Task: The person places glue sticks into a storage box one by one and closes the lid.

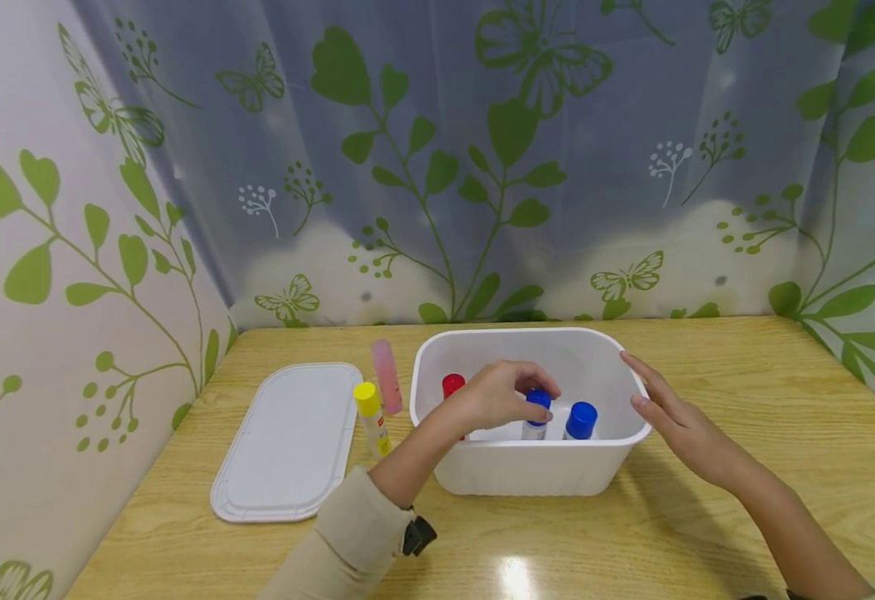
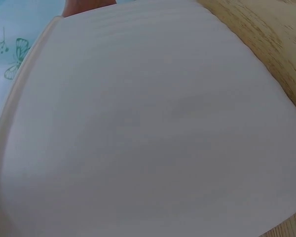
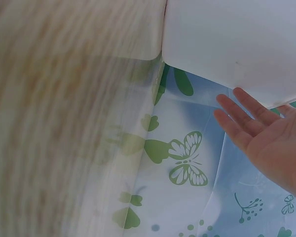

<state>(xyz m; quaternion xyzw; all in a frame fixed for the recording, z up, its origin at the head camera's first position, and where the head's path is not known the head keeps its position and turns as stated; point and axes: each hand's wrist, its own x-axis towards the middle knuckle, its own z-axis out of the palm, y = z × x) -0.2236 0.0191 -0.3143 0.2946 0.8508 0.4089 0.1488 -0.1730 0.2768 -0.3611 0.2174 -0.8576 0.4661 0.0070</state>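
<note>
We see the left hand (image 1: 493,396) pinching a blue-capped tube (image 1: 538,397) inside the box (image 1: 523,471), while the right hand (image 1: 688,429) touches the box's right end with nearly straight fingers. Left of the box we find a yellow-capped tube (image 1: 372,417), a pink tube (image 1: 387,379) and a lid (image 1: 287,442).

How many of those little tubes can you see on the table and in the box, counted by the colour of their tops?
Blue-topped tubes: 2
Red-topped tube: 1
Yellow-topped tube: 1
Pink-topped tube: 1
Total in sight: 5
</note>
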